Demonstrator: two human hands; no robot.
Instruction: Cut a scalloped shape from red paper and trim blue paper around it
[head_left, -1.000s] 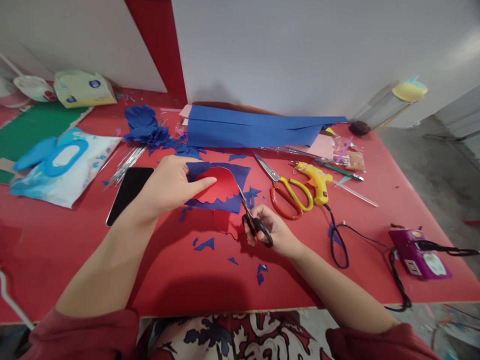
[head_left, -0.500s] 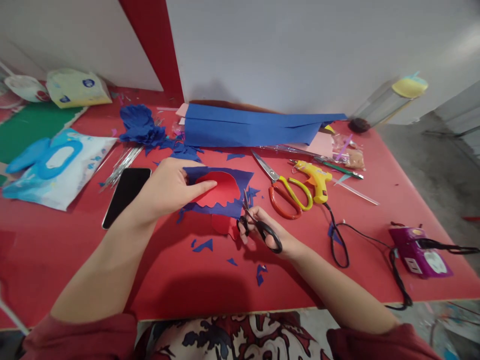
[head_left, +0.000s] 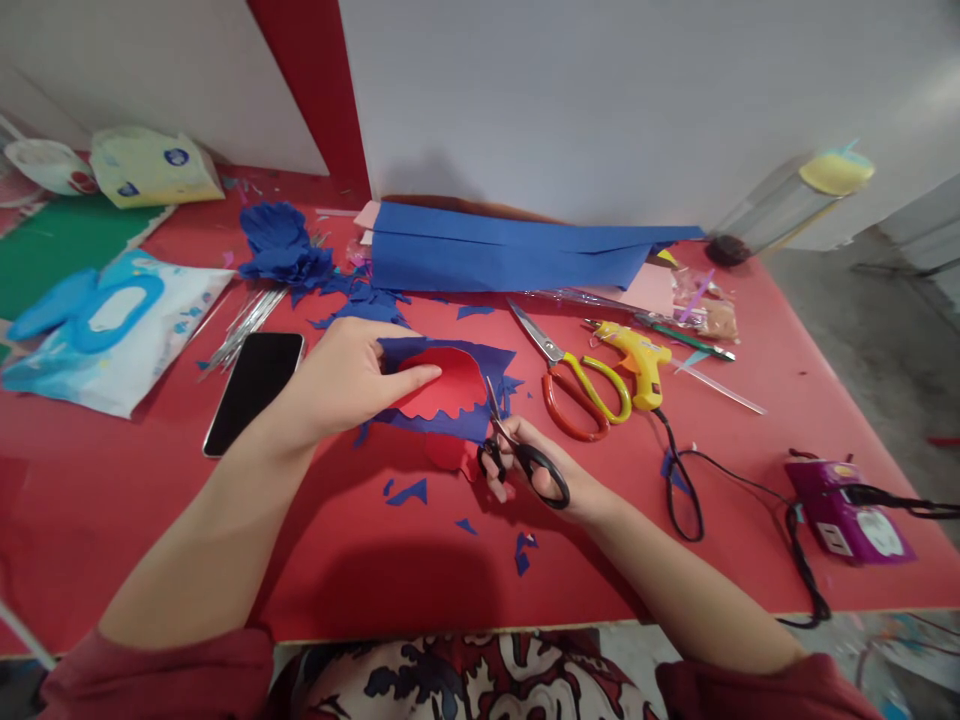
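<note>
My left hand [head_left: 349,375] pinches a stack of paper, a red scalloped shape [head_left: 446,385] lying on a dark blue sheet [head_left: 480,360], and holds it just above the red table [head_left: 360,550]. My right hand [head_left: 551,475] has its fingers through the loops of small black-handled scissors [head_left: 517,445], whose blades stand apart at the paper's right edge. A red offcut [head_left: 448,452] hangs below the sheet. Small blue scraps [head_left: 409,492] lie under my hands.
A black phone [head_left: 253,390] lies left of my hand. Orange-and-yellow scissors [head_left: 577,385] and a yellow glue gun [head_left: 637,362] with its black cord lie to the right, a purple power strip [head_left: 851,510] farther right. Long blue sheets [head_left: 510,258], a blue paper flower [head_left: 281,245] and a wipes pack [head_left: 112,325] sit behind.
The scissors have swung round from the paper's right side toward its lower right edge, and a red piece now hangs below the blue sheet. My left hand keeps its grip.
</note>
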